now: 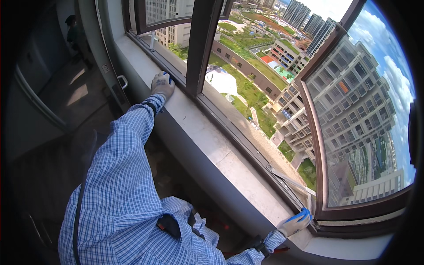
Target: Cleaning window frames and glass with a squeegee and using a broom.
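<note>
My left hand (pixel 163 84), in a pale work glove with blue on the finger side, rests on the windowsill (pixel 205 139) against the brown window frame (pixel 232 124). Its fingers bend toward the frame, and the fingertips are hidden. My right hand (pixel 295 221), gloved alike, touches the frame's lower right corner with its fingers; whether it grips anything there cannot be told. Just beyond that hand, a metal stay arm (pixel 291 180) links the frame to an outward-swung window sash (pixel 319 155).
Another sash (pixel 165 23) hangs outward at upper left, beyond a brown mullion (pixel 203 46). Past the opening is a long drop to lawns and buildings. A door handle (pixel 123 82) stands left of the sill. Farther back in the dim room is a person (pixel 78 38).
</note>
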`<action>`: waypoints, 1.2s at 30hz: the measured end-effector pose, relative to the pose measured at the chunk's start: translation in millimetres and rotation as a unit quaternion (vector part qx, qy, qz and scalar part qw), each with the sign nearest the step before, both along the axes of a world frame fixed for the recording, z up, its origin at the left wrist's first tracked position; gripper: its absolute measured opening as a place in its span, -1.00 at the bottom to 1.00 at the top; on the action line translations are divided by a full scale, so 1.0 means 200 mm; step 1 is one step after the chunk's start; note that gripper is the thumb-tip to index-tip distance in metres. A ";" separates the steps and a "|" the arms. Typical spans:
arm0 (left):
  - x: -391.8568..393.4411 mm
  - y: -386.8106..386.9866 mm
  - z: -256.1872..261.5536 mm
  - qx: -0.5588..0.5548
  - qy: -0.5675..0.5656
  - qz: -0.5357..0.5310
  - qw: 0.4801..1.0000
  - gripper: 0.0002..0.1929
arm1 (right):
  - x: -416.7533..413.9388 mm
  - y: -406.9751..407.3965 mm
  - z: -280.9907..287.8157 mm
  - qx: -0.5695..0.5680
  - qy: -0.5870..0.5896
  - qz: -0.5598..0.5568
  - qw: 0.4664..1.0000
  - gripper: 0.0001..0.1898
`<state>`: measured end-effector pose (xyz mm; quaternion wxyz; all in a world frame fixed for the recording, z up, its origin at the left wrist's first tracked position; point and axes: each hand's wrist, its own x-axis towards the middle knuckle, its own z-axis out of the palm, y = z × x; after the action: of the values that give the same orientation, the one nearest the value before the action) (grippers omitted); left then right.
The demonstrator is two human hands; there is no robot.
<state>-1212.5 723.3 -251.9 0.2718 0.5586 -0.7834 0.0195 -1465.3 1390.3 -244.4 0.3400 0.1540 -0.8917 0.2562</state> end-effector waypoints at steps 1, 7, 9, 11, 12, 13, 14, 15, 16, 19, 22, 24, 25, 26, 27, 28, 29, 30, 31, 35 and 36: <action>0.00 0.00 0.00 -0.005 0.003 0.000 1.000 -0.71 | -0.01 0.02 -0.01 0.001 -0.007 0.000 1.000 -0.60; 0.01 0.00 0.01 0.004 0.000 -0.006 1.000 -0.71 | -0.02 0.02 -0.04 0.000 -0.011 -0.011 1.000 -0.59; 0.00 0.00 0.00 0.001 0.003 -0.008 1.000 -0.71 | -0.03 0.03 -0.05 -0.002 -0.007 -0.015 1.000 -0.59; 0.00 0.00 0.00 -0.001 0.006 -0.010 1.000 -0.71 | -0.03 0.04 -0.05 0.006 -0.009 -0.012 1.000 -0.59; 0.00 0.00 0.00 -0.003 0.006 -0.008 1.000 -0.71 | -0.03 0.03 -0.05 0.006 -0.009 -0.012 1.000 -0.59; 0.00 -0.01 -0.01 -0.005 0.007 -0.007 1.000 -0.71 | -0.03 0.03 -0.04 0.004 -0.014 -0.012 1.000 -0.59; 0.01 -0.01 -0.01 -0.005 0.006 -0.006 1.000 -0.71 | -0.02 0.03 -0.04 0.002 -0.018 -0.013 1.000 -0.59; 0.01 -0.02 -0.01 -0.006 0.004 -0.006 1.000 -0.71 | -0.01 0.02 -0.03 0.002 -0.019 -0.013 1.000 -0.59; 0.01 -0.02 -0.02 -0.008 0.002 -0.005 1.000 -0.71 | 0.00 0.00 -0.01 -0.005 -0.021 -0.010 1.000 -0.59; 0.00 -0.02 -0.02 -0.009 0.001 -0.005 1.000 -0.72 | -0.01 0.02 -0.02 -0.010 -0.024 -0.003 1.000 -0.59; 0.00 -0.01 0.00 0.003 0.001 -0.005 1.000 -0.72 | -0.03 0.04 -0.04 -0.003 -0.019 -0.001 1.000 -0.58; 0.00 -0.01 0.00 0.001 0.003 -0.003 1.000 -0.72 | -0.03 0.04 -0.05 0.002 -0.014 -0.002 1.000 -0.57; 0.00 -0.01 0.00 0.000 0.005 -0.002 1.000 -0.72 | -0.03 0.04 -0.04 0.008 -0.011 0.001 1.000 -0.57; 0.00 -0.01 0.00 0.000 0.005 -0.001 1.000 -0.72 | -0.03 0.04 -0.04 0.014 -0.008 0.004 1.000 -0.57; 0.00 0.00 0.01 0.005 0.006 -0.003 1.000 -0.72 | -0.03 0.04 -0.04 0.014 -0.008 0.004 1.000 -0.57; 0.00 0.01 0.01 0.010 0.007 -0.005 1.000 -0.71 | -0.03 0.04 -0.05 0.010 -0.005 0.001 1.000 -0.57; 0.00 0.01 0.01 0.010 0.007 -0.005 1.000 -0.71 | -0.03 0.04 -0.05 0.005 -0.003 -0.002 1.000 -0.57; 0.00 0.00 0.01 0.010 0.007 -0.006 1.000 -0.71 | -0.03 0.04 -0.05 0.005 -0.003 -0.002 1.000 -0.57; 0.00 0.00 0.01 0.009 0.008 -0.006 1.000 -0.70 | -0.03 0.04 -0.05 0.005 -0.001 -0.001 1.000 -0.56; 0.00 0.01 0.02 0.014 0.003 -0.005 1.000 -0.70 | -0.03 0.04 -0.05 0.014 -0.001 -0.005 1.000 -0.56; 0.00 0.01 0.01 0.012 0.003 -0.005 1.000 -0.70 | -0.03 0.04 -0.06 0.014 -0.001 -0.005 1.000 -0.56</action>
<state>-1212.8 725.1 -249.2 0.2679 0.5583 -0.7852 0.0069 -1472.1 1398.9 -255.6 0.3384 0.1540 -0.8962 0.2421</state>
